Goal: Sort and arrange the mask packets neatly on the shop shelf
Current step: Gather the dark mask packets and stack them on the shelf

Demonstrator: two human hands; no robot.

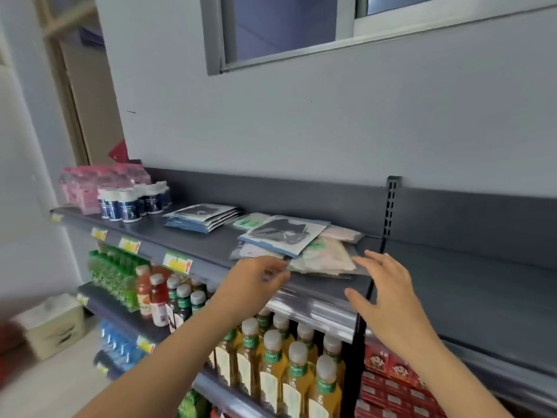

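On the grey metal shelf [199, 247], jumbled clear-plastic mask packets [327, 256] are being neared: right hand [385, 288] wide, left hand [256, 280] unclear. Best squared from both sides, imo.

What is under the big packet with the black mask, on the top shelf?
Under the black mask packet lie clear packets of pale pink masks, sticking out around it. How many are there cannot be seen: it covers their middle.

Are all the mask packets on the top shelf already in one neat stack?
No, a tidy stack lies apart from a jumbled pile of packets farther right.
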